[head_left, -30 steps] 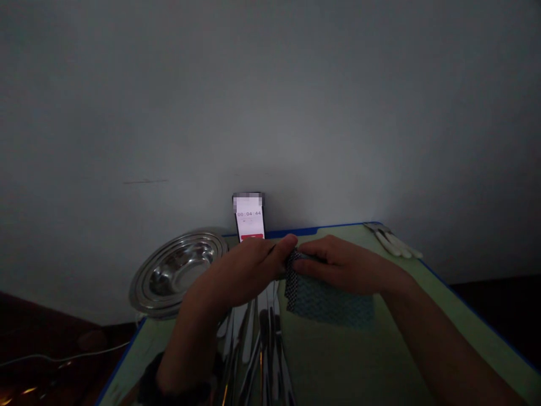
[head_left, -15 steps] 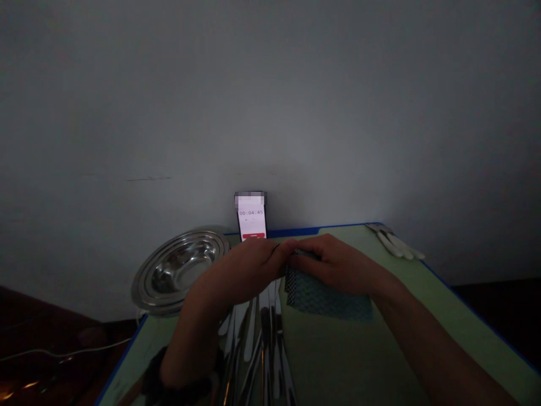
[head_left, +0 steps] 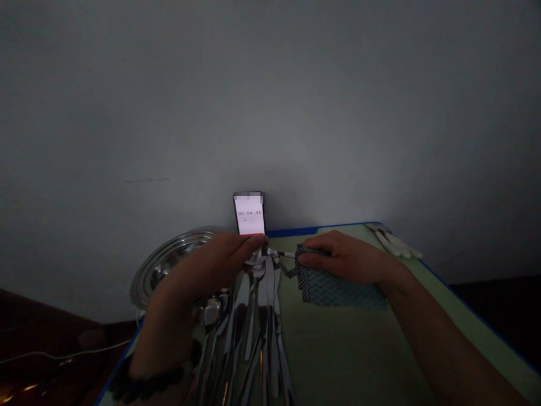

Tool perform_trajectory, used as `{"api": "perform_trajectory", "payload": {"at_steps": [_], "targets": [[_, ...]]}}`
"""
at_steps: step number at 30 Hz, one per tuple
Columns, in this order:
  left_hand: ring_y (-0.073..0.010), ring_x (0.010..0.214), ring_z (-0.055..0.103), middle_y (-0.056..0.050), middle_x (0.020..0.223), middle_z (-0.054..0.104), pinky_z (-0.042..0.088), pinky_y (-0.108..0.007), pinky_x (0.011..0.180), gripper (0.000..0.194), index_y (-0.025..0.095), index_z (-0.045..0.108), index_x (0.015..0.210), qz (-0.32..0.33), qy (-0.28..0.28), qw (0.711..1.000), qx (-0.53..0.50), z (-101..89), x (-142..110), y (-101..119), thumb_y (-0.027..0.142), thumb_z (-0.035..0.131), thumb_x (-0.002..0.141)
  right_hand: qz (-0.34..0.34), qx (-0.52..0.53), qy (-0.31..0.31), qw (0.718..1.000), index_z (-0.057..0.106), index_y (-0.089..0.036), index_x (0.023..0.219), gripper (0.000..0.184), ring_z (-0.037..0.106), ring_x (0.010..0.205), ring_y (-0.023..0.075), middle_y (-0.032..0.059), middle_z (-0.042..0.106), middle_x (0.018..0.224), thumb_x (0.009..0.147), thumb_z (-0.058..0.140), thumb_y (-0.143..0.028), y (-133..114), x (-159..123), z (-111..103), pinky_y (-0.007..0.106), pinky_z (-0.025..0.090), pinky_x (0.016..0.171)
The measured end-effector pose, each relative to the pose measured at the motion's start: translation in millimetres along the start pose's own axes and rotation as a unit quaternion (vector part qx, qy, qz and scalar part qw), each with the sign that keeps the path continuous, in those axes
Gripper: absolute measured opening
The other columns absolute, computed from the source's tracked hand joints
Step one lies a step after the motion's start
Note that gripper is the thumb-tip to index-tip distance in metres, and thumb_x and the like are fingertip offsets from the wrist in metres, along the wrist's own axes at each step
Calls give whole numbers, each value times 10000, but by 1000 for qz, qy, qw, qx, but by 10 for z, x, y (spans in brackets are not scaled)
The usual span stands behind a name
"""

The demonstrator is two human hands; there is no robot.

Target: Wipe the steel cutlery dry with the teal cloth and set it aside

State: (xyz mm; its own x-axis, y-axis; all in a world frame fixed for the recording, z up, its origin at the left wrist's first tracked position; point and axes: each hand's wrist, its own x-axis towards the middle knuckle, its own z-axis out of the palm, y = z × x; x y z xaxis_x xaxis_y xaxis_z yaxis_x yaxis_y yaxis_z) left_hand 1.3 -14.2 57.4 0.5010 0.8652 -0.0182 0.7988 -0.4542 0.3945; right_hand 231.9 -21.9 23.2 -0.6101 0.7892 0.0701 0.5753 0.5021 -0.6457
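My right hand pinches a folded blue-green cloth with a black-and-white checked edge. From that edge a thin piece of metal cutlery runs left to my left hand, whose closed thumb and fingers grip its other end. Whether it is a spoon or a fork is hidden by the fingers. Beneath and in front of my left hand lies a loose spread of metal knives, spoons and other cutlery. My left forearm partly covers the shiny metal bowls.
A phone showing a running timer leans against the grey wall. White-handled forks lie at the far right corner of the green table, which has a blue edge. A white cable hangs at the left.
My hands, together over the cloth before, have drawn apart: the left moved left, the right slightly right with the cloth. The piece of cutlery now shows between them.
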Motion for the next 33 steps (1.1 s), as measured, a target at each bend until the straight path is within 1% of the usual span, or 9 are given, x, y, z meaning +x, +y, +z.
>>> {"api": "perform_trajectory", "payload": {"at_steps": [4,7,9,13,16,20,23,27,33], "targets": [[-129,523,519,-4,565,588,354,-237,534,511,169,636,708,-73,9,997,-21,-27,-22,-56,508,291,871,3,0,-12,1000,519,-180,710,322,413,584,100,-35,468,650,886,417,-429,55,-68,-100,231,311,533],[-138,575,539,-14,635,622,375,-234,550,530,171,634,742,-68,20,996,-59,-22,-27,-103,543,281,874,15,-21,11,1000,550,-180,739,317,430,573,101,-30,506,659,886,421,-429,72,-105,-156,228,317,528],[-129,532,508,-4,584,585,366,-228,517,560,170,606,690,-68,23,994,-84,-9,-28,-138,566,256,877,17,-49,35,998,579,-180,769,306,457,571,102,-25,540,660,890,423,-414,72,-118,-175,228,325,537],[-120,450,458,-7,482,502,352,-231,462,688,159,542,560,-99,-12,985,-142,40,-12,-188,631,145,864,17,-135,79,988,627,-185,864,273,534,612,119,0,615,699,899,437,-378,37,-133,-177,234,345,574],[-116,445,430,-6,516,505,339,-234,443,687,156,594,638,-105,-45,978,-176,75,19,-170,647,164,852,9,-185,92,978,643,-202,918,247,580,676,140,16,665,777,898,453,-358,-14,-145,-163,243,366,610],[-98,424,358,28,499,451,294,-222,427,557,171,629,750,-76,-78,976,-190,67,44,-99,554,245,877,2,-209,102,973,649,-235,957,238,611,745,159,10,691,868,895,462,-369,-73,-162,-147,256,396,659],[-99,450,382,26,513,454,298,-225,461,481,171,598,689,-44,-51,987,-149,42,47,-55,452,262,887,5,-214,111,971,651,-244,954,233,618,746,162,2,696,873,889,472,-379,-99,-165,-140,261,405,658],[-102,502,430,20,564,508,314,-231,516,410,178,559,639,0,-13,995,-98,76,76,10,382,296,878,8,-234,91,968,647,-237,966,243,620,738,172,9,694,856,899,453,-369,-138,-142,-105,271,403,644],[-125,580,501,4,613,543,336,-230,549,430,188,586,732,43,-27,997,-61,155,111,129,403,251,895,-5,-243,56,968,650,-210,946,268,622,762,185,36,695,857,910,429,-358,-206,-87,-29,278,394,654]]}}
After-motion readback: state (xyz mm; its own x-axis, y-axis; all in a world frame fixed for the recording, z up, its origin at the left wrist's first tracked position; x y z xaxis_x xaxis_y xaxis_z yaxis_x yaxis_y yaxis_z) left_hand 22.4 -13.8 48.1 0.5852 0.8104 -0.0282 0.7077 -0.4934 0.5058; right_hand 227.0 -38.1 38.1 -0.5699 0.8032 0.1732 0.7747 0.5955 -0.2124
